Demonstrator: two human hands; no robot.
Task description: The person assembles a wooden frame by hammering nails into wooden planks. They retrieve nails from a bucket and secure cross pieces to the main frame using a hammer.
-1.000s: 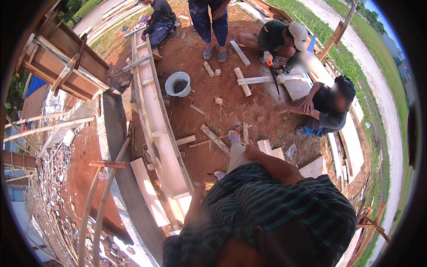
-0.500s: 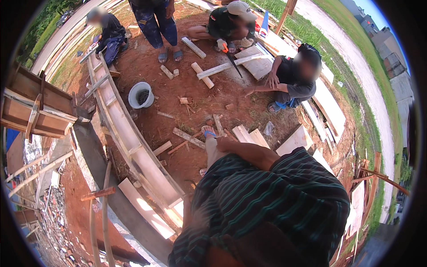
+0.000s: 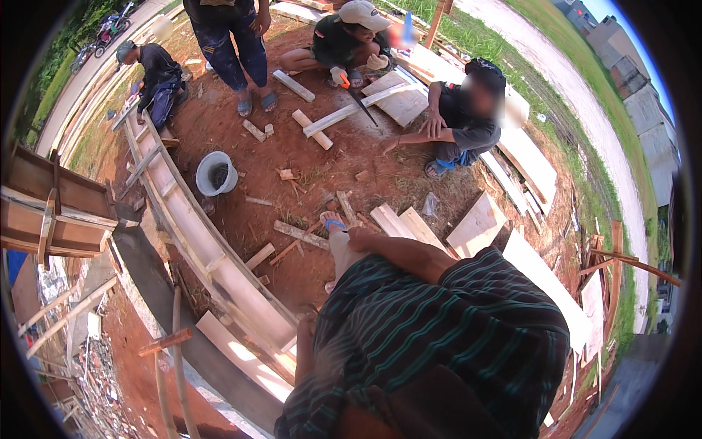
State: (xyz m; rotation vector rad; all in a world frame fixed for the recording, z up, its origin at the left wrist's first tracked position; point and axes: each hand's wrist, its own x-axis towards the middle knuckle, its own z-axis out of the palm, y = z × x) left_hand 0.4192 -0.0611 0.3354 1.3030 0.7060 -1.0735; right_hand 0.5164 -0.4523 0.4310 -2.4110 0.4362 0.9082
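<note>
1. Your right hand [image 3: 358, 238] lay at the knee of your beige trouser leg [image 3: 342, 257]; whether its fingers were spread or pressed together, you could not tell from this view.
2. Your left hand [image 3: 307, 324] was low in the picture, partly hidden by your striped shirt [image 3: 439, 322]. It was close to the near end of the long wooden trough [image 3: 248, 307]; whether it touched the wood, and whether its fingers were spread, pressed together or pinching something, could not be told.
3. That trough ran from beside your left hand away toward the upper left, with short crosspieces between its sides. A loose pale board [image 3: 238, 351] lay along its left side.
4. Your sandalled foot [image 3: 333, 222] was on the red soil [image 3: 270, 154], with short planks [image 3: 392, 219] lying to its right.
5. A pale bucket [image 3: 204, 179] with dark contents stood right of the trough, well apart from your hands.
6. Ahead of you, a squatting co-worker in a light cap [image 3: 360, 14] held an orange-handled saw [image 3: 360, 101] in a gloved hand [image 3: 338, 76], its blade slanting across a narrow board [image 3: 329, 123].
7. Another co-worker [image 3: 468, 135] squatted to your right, forearms over the knees.
8. A third co-worker [image 3: 234, 51] stood beyond the bucket, and a fourth [image 3: 157, 77] crouched at the trough's far end.
</note>
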